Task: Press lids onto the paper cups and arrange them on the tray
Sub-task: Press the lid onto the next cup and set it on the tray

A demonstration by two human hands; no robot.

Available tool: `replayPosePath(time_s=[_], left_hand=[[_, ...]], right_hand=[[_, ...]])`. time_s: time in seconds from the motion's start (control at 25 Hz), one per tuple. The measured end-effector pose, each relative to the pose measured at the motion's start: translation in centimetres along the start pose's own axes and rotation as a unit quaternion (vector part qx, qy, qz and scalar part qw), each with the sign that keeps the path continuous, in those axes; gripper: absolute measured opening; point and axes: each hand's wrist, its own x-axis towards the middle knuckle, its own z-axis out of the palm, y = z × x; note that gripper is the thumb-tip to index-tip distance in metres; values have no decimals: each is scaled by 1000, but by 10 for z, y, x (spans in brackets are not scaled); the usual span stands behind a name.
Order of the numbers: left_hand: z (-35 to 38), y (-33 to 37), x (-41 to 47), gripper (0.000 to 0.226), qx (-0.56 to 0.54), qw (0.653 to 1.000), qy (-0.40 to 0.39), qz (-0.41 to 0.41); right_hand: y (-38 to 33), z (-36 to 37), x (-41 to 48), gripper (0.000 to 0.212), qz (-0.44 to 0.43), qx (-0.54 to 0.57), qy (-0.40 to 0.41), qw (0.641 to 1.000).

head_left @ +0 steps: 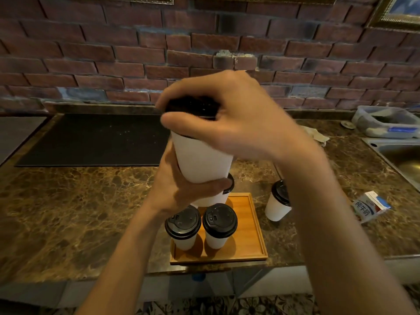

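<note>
White paper cup (202, 160) is being held upright in the air, above the far end of the square wooden tray (247, 235). The left hand (179, 189) is gripping the cup's lower body, fingers curling round its base. The right hand (238, 119) is cupping the black plastic lid (193, 108) on the cup's mouth, thumb and fingers curling over the rim; whether the lid is fully seated cannot be told.

Two lidded cups, the front-left cup (183, 226) and the front-right cup (219, 223), are standing just beside each other on the tray. A rear cup (213, 200) is showing partly behind the left hand. Bare wood is showing along the tray's right side. The tray's near edge is lying close to the front edge of the brown marble countertop (68, 212).

A fifth lidded cup (278, 205) is standing on the countertop just right of the tray. A milk carton (370, 208) is lying further right, near the steel sink (404, 160). A black mat (95, 139) is covering the rear left.
</note>
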Motion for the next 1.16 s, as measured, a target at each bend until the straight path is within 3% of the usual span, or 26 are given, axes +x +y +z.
replayPosePath(time_s=[0.08,0.12,0.24,0.32,0.36,0.44,0.52,0.64,0.8,0.92,1.04,1.16], left_hand=[[-3,0,-1,86,-21,999,-36,-21],[-1,0,-2,83,-20,999,-34,-22],[9,0,3,81,-18,1000,3,-10],[15,1,6,85,2,1000,5,-6],[16,1,6,87,13,1000,1,-2],[15,1,6,81,19,1000,14,9],[10,2,5,86,-9,1000,8,11],[5,1,4,102,-50,998,-25,-37],[8,-3,1,83,-52,997,-24,-50],[8,-3,1,86,-53,996,-33,-60],[10,-4,2,87,-49,996,-21,-65],[9,-8,3,80,-33,997,13,-71]], right_hand=[[10,-17,-4,24,-43,157,-72,984],[13,-18,-4,23,-38,170,-69,982],[8,6,-3,22,58,-26,27,998],[1,29,0,29,118,-193,121,966],[-4,32,1,31,139,-208,151,956],[0,23,2,28,110,-148,139,973],[11,4,0,23,18,3,62,998],[26,-6,-5,23,-69,131,-1,989],[29,-2,-4,21,-46,122,2,991],[28,0,-6,24,-32,107,23,993],[29,5,-12,50,-11,39,111,993],[38,10,-30,77,75,102,177,976]])
